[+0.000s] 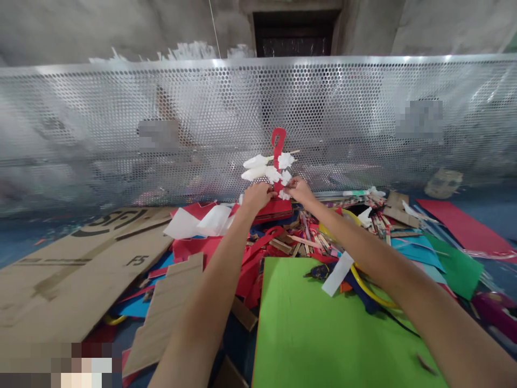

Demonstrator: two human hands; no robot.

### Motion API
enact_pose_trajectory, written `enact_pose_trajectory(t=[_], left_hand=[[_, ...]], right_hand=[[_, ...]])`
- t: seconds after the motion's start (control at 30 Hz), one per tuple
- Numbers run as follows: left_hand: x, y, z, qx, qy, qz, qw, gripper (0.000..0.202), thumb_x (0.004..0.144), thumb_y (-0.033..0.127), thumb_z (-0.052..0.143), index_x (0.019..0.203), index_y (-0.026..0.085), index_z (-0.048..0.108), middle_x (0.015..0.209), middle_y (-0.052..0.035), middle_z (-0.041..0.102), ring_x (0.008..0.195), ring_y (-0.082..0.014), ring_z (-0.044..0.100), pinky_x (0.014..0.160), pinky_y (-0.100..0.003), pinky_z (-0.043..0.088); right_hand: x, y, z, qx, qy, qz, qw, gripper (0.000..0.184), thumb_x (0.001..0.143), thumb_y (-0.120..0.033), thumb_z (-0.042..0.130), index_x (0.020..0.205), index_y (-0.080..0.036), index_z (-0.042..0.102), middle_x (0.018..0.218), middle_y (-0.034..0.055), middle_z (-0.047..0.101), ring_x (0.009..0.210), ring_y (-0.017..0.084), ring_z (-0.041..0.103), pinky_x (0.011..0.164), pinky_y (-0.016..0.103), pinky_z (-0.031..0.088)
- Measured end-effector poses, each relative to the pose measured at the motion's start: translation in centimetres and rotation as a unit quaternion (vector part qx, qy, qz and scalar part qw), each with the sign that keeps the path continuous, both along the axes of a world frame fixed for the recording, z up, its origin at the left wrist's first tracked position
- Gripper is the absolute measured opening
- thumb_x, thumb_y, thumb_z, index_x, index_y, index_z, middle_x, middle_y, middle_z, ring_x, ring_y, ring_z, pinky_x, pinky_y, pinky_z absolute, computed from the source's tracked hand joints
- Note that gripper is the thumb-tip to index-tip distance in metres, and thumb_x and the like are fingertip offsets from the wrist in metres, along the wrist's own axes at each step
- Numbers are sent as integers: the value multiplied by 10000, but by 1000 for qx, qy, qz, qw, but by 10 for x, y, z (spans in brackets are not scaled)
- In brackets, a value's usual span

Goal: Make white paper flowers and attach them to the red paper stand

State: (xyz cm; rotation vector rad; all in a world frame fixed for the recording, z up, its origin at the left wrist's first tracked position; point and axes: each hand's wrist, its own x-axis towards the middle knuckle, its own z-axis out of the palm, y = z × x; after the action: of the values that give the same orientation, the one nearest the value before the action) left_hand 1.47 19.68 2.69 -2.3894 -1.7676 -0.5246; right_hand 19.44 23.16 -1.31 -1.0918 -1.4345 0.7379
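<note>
Both my arms reach far forward over a heap of craft scraps. My left hand [257, 195] and my right hand [298, 189] are closed on the foot of an upright red paper figure [278, 144] with a hooked top. White crumpled paper tufts [264, 168] stick out from the figure's stem on both sides. The figure stands on a red base [275, 209] close to a perforated metal screen [121, 129].
A green sheet [315, 334] lies near me. Flattened cardboard [81, 269] covers the left. Wooden sticks [307, 242], a yellow tube [369, 291], white paper [202, 222], red, blue and green sheets [448, 258] are strewn about. A tape roll [443, 183] sits far right.
</note>
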Motion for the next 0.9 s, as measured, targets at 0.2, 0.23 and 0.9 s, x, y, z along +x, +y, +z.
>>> enact_pose_trajectory(t=[0.2,0.23,0.9], left_hand=[[13,-14,6,39,41,49,997,347,885,425,550,1052,151,682,1050,-197,690,993,-356,652,843,-443,504],[16,-17,7,41,46,51,997,332,889,387,541,1057,136,677,1049,-212,688,994,-367,653,840,-451,506],[-13,15,0,-86,-101,-209,969,234,854,349,562,889,176,715,870,-33,724,822,-154,630,797,-251,481]], right_hand=[[-3,1,-3,-4,-12,34,999,211,612,-219,706,712,-195,521,622,-33,630,541,118,539,536,224,411],[-4,2,-4,-3,-13,40,999,201,600,-189,701,706,-191,531,632,-30,639,560,124,559,547,226,421],[7,-10,-6,34,-36,90,995,227,567,-235,722,726,-176,571,694,-8,666,652,148,607,617,250,456]])
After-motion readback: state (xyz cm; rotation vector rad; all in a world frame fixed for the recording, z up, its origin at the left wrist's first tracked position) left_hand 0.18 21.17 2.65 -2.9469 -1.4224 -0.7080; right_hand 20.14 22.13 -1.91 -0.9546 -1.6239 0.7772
